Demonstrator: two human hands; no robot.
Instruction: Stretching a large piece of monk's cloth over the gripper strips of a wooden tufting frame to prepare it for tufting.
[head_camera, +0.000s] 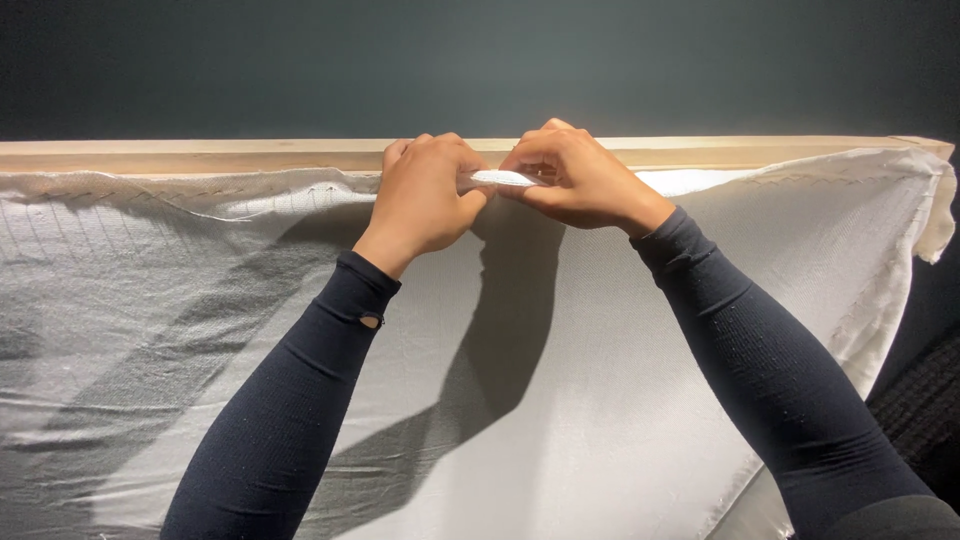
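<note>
- The largest thing I see is the white woven cloth (560, 400), spread wide over the frame and hanging loose and creased toward me, with its frayed selvedge drooping off the right end.
- Along the far edge of the cloth runs a pale wooden bar (200, 155), with a dark wall behind it; the cloth's top edge lies just against this bar and sags a little below it on the left.
- My left hand (420, 200) is closed in a fist on the cloth's top edge near the middle of the bar, knuckles up.
- My right hand (575, 180) is touching it, fingers pinched shut on the same fold of edge, which shows as a small bright tuck between the two hands.
- I judge the step in hand to be pulling the edge taut over the bar at its middle.
- The next move, as I read it, calls for an even pull from both hands so the weave stays straight along the bar.
</note>
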